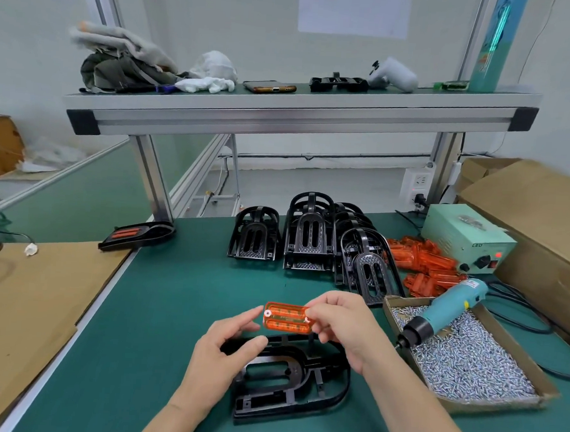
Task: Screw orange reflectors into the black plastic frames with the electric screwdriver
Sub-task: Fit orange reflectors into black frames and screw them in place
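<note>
An orange reflector [285, 318] hangs in the air above a black plastic frame [286, 383] that lies flat on the green mat. My right hand [340, 326] pinches the reflector's right end. My left hand [225, 349] rests on the frame's left edge, its fingertips touching the reflector's left end. The teal electric screwdriver [444, 312] lies untouched across the cardboard tray of screws [468, 364] on the right, tip pointing left and down.
Several empty black frames [309, 237] stand stacked behind. Loose orange reflectors [421, 261] pile beside a pale green power box [465, 240]. One assembled frame [137, 235] lies at far left. Cardboard sheet left, cardboard box right, aluminium shelf overhead.
</note>
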